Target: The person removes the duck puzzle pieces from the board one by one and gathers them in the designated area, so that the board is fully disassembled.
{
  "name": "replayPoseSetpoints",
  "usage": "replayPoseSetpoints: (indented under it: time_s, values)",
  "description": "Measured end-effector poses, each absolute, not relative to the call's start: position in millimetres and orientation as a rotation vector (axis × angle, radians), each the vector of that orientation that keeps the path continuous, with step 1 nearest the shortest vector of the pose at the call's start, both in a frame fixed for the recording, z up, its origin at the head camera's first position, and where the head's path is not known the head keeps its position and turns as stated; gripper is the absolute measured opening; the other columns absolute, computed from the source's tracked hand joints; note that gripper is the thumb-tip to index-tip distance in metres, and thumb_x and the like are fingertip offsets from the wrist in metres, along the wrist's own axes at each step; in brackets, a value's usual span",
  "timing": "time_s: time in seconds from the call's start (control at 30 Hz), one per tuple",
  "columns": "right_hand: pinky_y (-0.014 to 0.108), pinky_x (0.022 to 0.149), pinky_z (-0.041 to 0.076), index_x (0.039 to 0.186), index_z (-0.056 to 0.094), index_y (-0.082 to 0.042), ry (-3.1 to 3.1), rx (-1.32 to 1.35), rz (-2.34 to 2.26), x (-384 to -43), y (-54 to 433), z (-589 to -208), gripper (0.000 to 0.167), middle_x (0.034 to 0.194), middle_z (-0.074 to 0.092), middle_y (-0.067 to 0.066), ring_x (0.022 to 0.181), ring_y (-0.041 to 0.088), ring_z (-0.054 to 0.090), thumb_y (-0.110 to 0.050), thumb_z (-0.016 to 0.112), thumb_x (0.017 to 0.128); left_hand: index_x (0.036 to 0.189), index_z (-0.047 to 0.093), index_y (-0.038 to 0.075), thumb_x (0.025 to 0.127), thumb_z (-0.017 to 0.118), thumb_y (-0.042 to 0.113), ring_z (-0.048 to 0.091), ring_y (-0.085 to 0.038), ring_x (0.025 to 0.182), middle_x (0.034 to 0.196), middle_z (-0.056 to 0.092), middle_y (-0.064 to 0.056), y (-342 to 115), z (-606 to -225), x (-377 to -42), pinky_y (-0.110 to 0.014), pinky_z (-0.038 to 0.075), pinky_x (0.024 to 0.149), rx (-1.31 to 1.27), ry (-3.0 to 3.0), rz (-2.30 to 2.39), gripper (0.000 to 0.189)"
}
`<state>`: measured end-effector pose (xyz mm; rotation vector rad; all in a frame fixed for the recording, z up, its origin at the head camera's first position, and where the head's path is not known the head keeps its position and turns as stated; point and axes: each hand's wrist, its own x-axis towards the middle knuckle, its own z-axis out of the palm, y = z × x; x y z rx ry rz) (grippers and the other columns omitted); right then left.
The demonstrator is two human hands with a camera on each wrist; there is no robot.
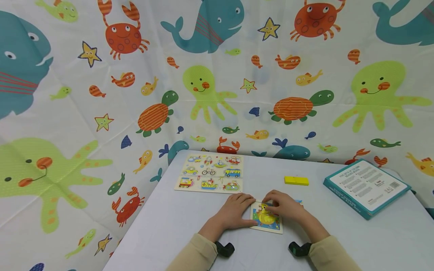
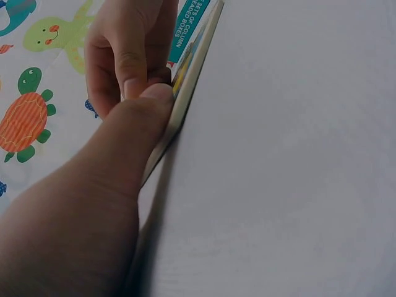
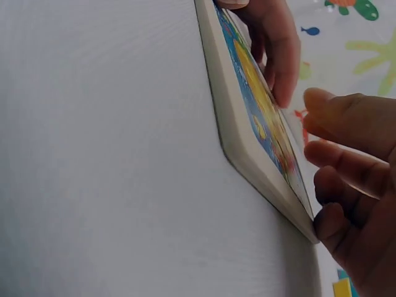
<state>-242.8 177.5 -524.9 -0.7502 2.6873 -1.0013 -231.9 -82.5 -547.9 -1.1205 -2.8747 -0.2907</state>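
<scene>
A small square duck jigsaw puzzle [image 1: 270,226] in a pale wooden tray lies on the table, with a yellow duck on a blue ground. My left hand [image 1: 234,211] holds the tray at its left side, the thumb [image 2: 158,96] on the near edge and the fingers by the far left corner. Over the upper right of the picture is my right hand [image 1: 285,205], thumb and fingers loosely bent. In the right wrist view nothing shows between that thumb and the fingers [image 3: 346,167]; the lower fingers are at the tray's edge.
A wooden vehicle puzzle board [image 1: 209,173] lies at the back left. Behind my right hand is a yellow block-shaped thing [image 1: 296,180]. A teal and white box [image 1: 367,188] lies at the right. Part of a small blue thing [image 1: 299,202] shows beside my right hand.
</scene>
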Motion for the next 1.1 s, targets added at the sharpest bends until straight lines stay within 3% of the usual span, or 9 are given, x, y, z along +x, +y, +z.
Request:
replayPoseSetpoints:
  time_s: [0.53,0.8,1.1]
  values:
    - [0.022,0.075,0.045,0.111,0.070,-0.032,2.691,-0.665,-0.887,-242.1,170.4,-529.9,0.023,0.107,0.051,-0.010,0.089,0.011,0.048,-0.032,0.074,0.088,0.136,0.051,0.039,0.087,0.041,0.079,0.035,-0.014,0.140,0.149,0.042,0.011,-82.6,-551.9,-234.4,-0.044,0.032,0.116,-1.160,-2.841,-0.319,0.064]
    - [0.035,0.090,0.051,0.104,0.068,-0.033,2.685,-0.625,-0.843,-243.7,163.2,-526.4,0.019,0.105,0.049,-0.008,0.095,0.012,0.050,-0.027,0.076,0.087,0.129,0.053,0.042,0.088,0.043,0.078,0.036,-0.014,0.139,0.148,0.043,0.011,-82.3,-553.4,-235.4,-0.044,0.033,0.115,-1.172,-2.828,-0.338,0.055]
    - [0.039,0.091,0.050,0.098,0.066,-0.030,2.618,-0.534,-0.840,-248.0,155.9,-518.3,0.017,0.104,0.051,-0.003,0.094,0.015,0.051,-0.021,0.076,0.087,0.129,0.053,0.042,0.088,0.045,0.077,0.036,-0.015,0.140,0.148,0.044,0.010,-82.4,-553.1,-234.7,-0.045,0.033,0.116,-1.175,-2.823,-0.351,0.054]
